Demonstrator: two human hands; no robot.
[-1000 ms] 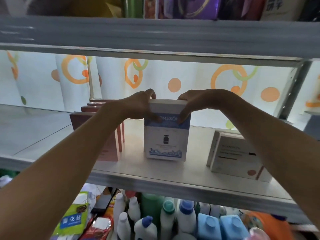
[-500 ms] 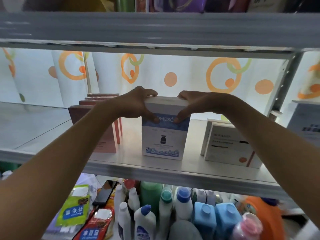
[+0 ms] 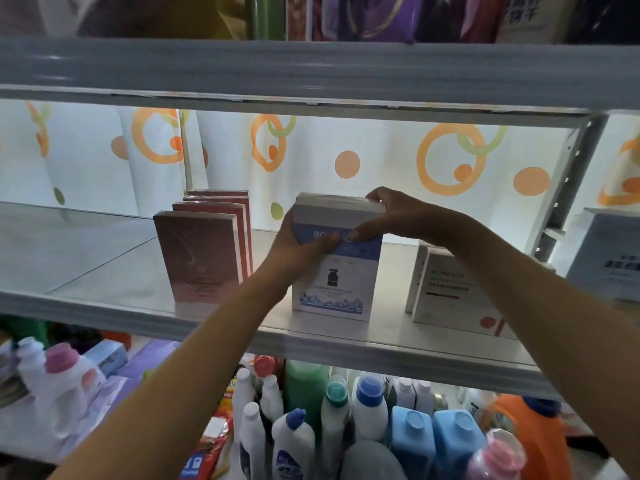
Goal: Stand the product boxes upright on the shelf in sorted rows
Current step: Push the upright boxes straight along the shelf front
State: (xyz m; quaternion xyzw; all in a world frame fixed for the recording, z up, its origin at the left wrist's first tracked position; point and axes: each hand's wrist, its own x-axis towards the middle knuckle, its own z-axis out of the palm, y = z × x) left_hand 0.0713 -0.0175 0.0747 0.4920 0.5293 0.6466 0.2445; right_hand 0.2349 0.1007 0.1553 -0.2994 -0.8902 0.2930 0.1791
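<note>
Far left on the glossy grey shelf (image 3: pixel 104 271) there's a neat row of four pinkish-red boxes (image 3: pixel 199 258), standing upright one behind the other. They're flat, book-shaped, with a shiny wrap and some faint curly print on the front that's too dim to read.

Next over, the left hand (image 3: pixel 298 245) grips the left edge of the white and blue box (image 3: pixel 334 271), thumb laid flat across the blue band on the front, fingers hidden behind. This box stands upright in the middle of the shelf, near the front lip. It's smooth card, white with a blue strip up top and icy-blue graphics along the bottom, plus a little black bottle icon in the middle. The lettering on the strip starts "RO" and the rest is covered by thumbs.

The right hand (image 3: pixel 398 216) clamps the top right corner of the same box, fingers curled over the top and thumb pressing the front. So both hands are on that one box, thumbs nearly meeting.

Right of that stand two pale cream boxes (image 3: pixel 446 292), one behind the other. The front one has a serif brand line, possibly "ROMESON", though it's blurry, with a red line and an orange dot.

Way out at the right edge sits a grey-blue box (image 3: pixel 609 261) with dark characters I can't make out.
</note>
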